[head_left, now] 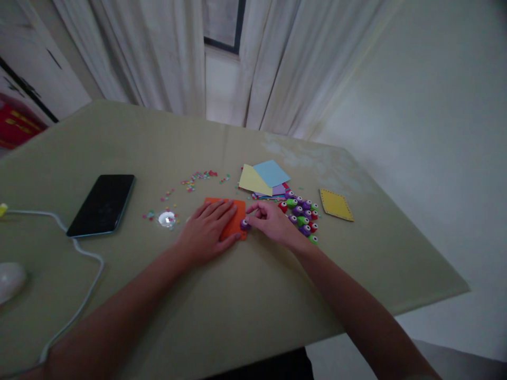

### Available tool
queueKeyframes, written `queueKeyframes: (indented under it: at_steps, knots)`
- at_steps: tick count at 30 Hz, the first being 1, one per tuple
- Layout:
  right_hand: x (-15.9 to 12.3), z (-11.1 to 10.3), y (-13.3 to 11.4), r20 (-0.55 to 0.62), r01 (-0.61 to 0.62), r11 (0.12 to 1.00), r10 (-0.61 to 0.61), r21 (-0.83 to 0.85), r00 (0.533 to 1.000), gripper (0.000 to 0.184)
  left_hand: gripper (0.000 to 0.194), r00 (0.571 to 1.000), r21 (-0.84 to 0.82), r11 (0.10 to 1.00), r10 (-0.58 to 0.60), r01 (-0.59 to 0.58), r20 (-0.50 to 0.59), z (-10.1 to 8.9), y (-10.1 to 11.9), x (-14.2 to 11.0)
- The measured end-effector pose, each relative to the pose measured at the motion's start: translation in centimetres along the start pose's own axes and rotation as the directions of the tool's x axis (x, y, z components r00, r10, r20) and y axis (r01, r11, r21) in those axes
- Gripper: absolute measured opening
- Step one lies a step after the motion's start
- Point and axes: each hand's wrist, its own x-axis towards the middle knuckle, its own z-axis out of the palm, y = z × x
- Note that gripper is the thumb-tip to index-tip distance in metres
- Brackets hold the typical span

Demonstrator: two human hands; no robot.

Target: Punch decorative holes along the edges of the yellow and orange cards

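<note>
My left hand [208, 227] lies flat with fingers stretched out on an orange card [238, 211], pressing it to the table. At the card's right edge sits a small purple paper punch [244, 225] with a white round top. The bent thumb and fingers of my right hand [267, 219] are closed at this punch; their exact contact is partly hidden. Right behind that hand stand several like punches [304, 216] in purple, green and red. Beyond my hands lies a fanned pile of coloured cards, with a yellow card [253, 179] and a light blue card [272, 172] on top.
A yellow card with small holes along its border [336, 205] lies at the right. Paper confetti [198, 178] and a clear shiny piece [167, 219] lie left of the pile. Farther left are a black tablet [102, 205], a white cable [93, 287] and a white mouse [11, 279].
</note>
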Motion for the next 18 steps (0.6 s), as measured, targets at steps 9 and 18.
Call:
queueKeyframes:
  at_steps: [9,18]
  knots:
    - [-0.03,-0.39,-0.46,0.044,-0.004,1.0,0.005,-0.024,0.999,0.021,0.07,1.0,0.022,1.0,0.009,-0.009,-0.011,0.21,-0.04,0.06]
    - [0.52,-0.64,0.2,0.115,-0.054,0.998,0.049,0.041,0.992,0.029,0.071,1.0,0.023,1.0,0.01,-0.011,0.005,0.11,-0.01,0.11]
